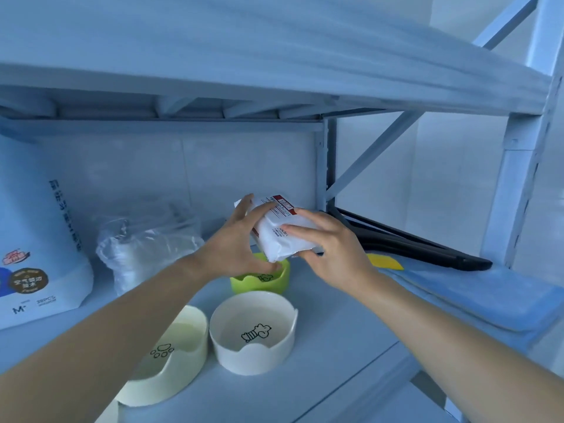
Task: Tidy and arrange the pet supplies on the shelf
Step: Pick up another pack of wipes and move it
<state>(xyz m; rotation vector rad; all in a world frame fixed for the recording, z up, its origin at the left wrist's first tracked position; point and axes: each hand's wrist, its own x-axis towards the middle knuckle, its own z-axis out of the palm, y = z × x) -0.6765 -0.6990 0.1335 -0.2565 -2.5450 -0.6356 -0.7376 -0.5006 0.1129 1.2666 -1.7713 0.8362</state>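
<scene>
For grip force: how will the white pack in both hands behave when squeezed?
The white pack probably yields; its wrapper wrinkles between the left hand and right hand. The film looks smooth, so perhaps slippery. Likely light: fingers alone hold it aloft.

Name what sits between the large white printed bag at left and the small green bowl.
A crumpled clear plastic bag stands there, seen in the head view.

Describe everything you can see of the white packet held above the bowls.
The white packet is a soft, plastic-wrapped pack with a red label strip near its top and print too blurred to read. Tilted, it hangs above the green bowl. The left hand grips its left end, the right hand its right side.
</scene>
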